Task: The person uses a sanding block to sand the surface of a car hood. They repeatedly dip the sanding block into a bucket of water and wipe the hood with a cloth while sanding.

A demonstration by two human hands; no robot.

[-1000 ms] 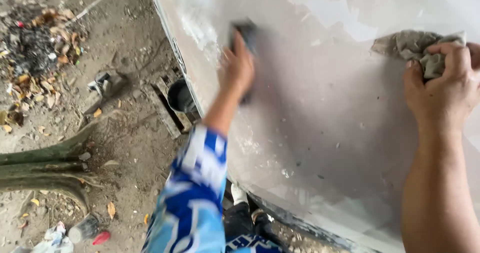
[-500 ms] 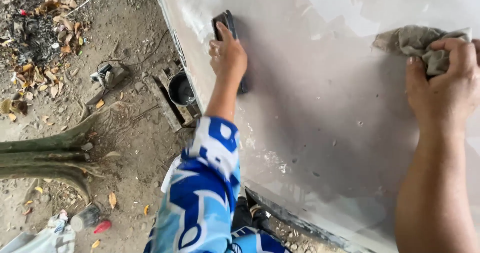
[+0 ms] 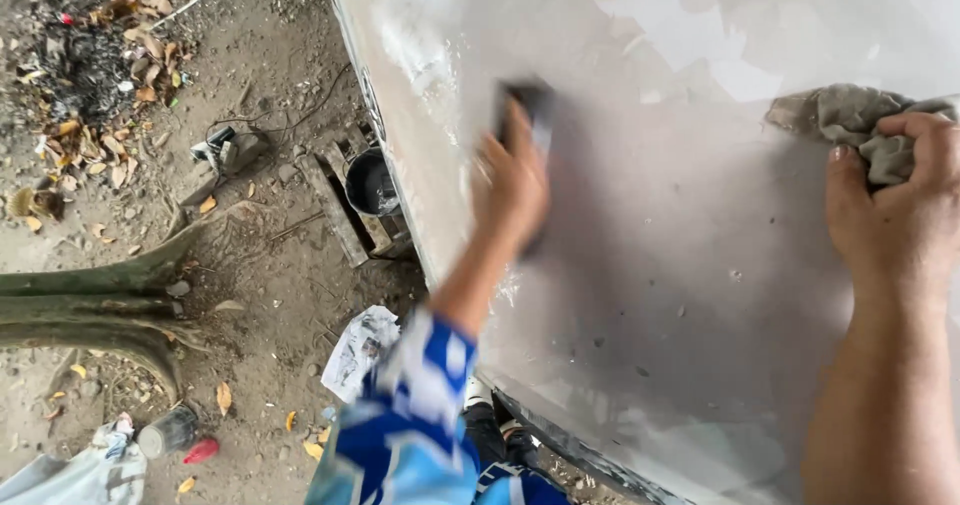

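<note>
My left hand (image 3: 512,180), at the end of a blue and white patterned sleeve, presses a dark sanding block (image 3: 528,105) flat against a large grey and white body panel (image 3: 680,225). The hand and block are motion-blurred. My right hand (image 3: 895,210) rests on the same panel at the right, its fingers closed on a crumpled grey rag (image 3: 850,115). Patches of paler filler show on the panel above both hands.
On the dirt ground to the left lie a wooden pallet piece with a dark bucket (image 3: 372,183), a small tool with a cord (image 3: 222,150), a pile of ash and dry leaves (image 3: 85,75), tree roots (image 3: 90,295), crumpled paper (image 3: 362,350) and a spray can (image 3: 165,430).
My left hand slid the block up and left along the panel, then back to the right. My right hand with the rag has stayed where it was.
</note>
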